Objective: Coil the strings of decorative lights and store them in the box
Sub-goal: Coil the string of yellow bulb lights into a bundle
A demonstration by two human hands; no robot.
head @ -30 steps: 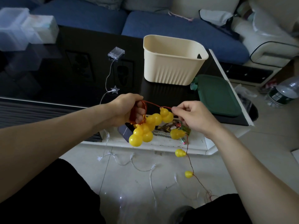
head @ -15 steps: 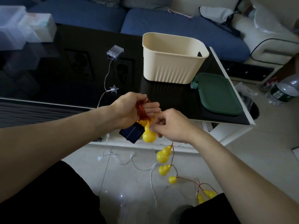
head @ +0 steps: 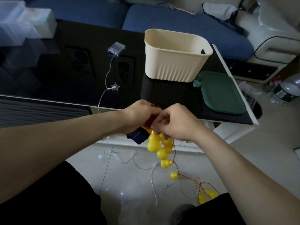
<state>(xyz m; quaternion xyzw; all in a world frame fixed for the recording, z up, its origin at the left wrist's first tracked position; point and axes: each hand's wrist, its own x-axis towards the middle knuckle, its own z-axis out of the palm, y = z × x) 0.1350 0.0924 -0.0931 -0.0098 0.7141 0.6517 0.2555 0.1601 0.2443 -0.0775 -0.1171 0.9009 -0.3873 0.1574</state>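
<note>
Since half a second ago both hands have drawn tighter together and a little lower in front of the table edge, and more of the yellow gourd lights now bunch just beneath them. Those yellow gourd lights (head: 153, 143) hang in a roughly vertical string from the hands, running down and slightly right along a thin red wire (head: 174, 150) to the floor, where the last gourds lie by the person's right knee. The left hand (head: 139, 115) has its fingers curled round a bundle of coiled red wire, with a dark blue solar panel (head: 138, 137) hanging just below it. The right hand (head: 176, 121) touches the left, knuckles up, fingers curled and pinching the string at the top of the cluster. Both forearms reach in from the lower corners and meet mid-frame. Behind, the cream box (head: 175, 59) stands upright and open on the black table (head: 68, 75), with its green lid (head: 222, 93) lying flat just beside it. A second clear string of star lights (head: 115, 87) trails from the table down to the floor.
</note>
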